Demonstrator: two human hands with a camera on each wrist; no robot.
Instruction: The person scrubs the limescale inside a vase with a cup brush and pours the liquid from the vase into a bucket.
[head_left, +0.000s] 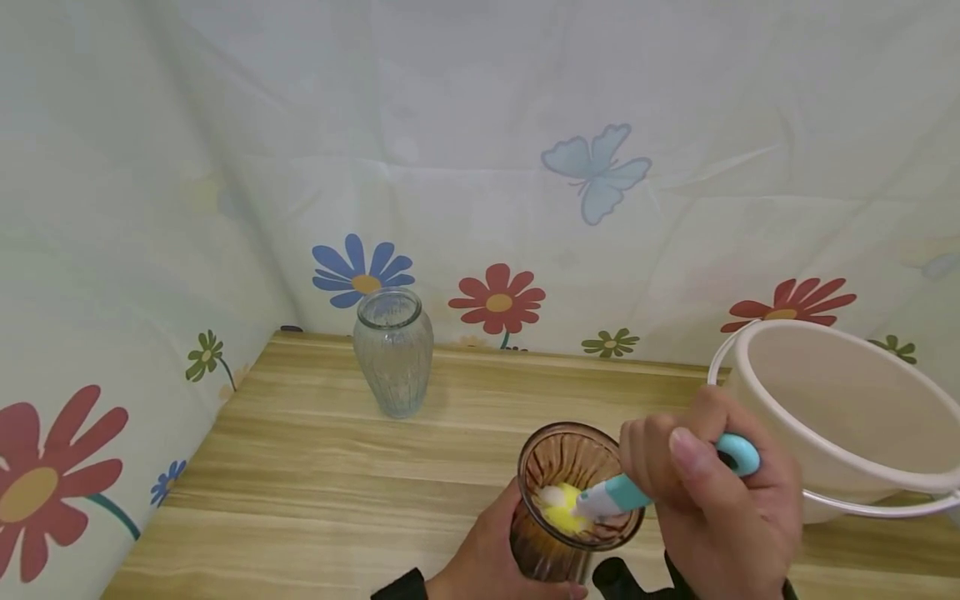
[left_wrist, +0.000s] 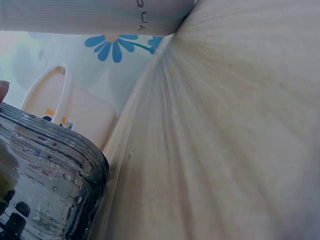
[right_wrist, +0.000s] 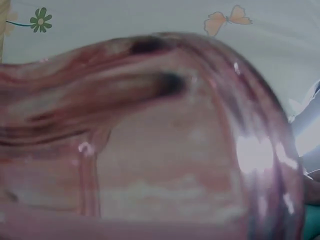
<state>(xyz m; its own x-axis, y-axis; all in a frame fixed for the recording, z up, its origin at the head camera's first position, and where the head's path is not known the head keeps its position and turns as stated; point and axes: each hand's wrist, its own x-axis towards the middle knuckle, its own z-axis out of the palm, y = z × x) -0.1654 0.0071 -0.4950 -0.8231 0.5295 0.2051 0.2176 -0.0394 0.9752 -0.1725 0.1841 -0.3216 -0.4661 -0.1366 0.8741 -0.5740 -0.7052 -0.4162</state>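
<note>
My left hand (head_left: pixel 483 546) grips a brown fluted glass vase (head_left: pixel 551 554) around its body, near the table's front edge. The vase tilts so its flared mouth faces up toward me. In my right fist is a bottle brush (head_left: pixel 630 492) with a turquoise and white handle; its yellow and white head sits inside the vase mouth. The right hand (head_left: pixel 712 492) is just right of the rim. In the left wrist view, the thick glass base (left_wrist: pixel 55 175) carries water drops. Blurred vase glass (right_wrist: pixel 165 150) fills most of the right wrist view.
A clear ribbed glass vase (head_left: pixel 393 362) stands upright at the back left of the wooden table (head_left: pixel 300 492). A cream bucket (head_left: pixel 765 417) with a white handle stands on the right. Behind hangs a flower-printed curtain (head_left: pixel 465 167).
</note>
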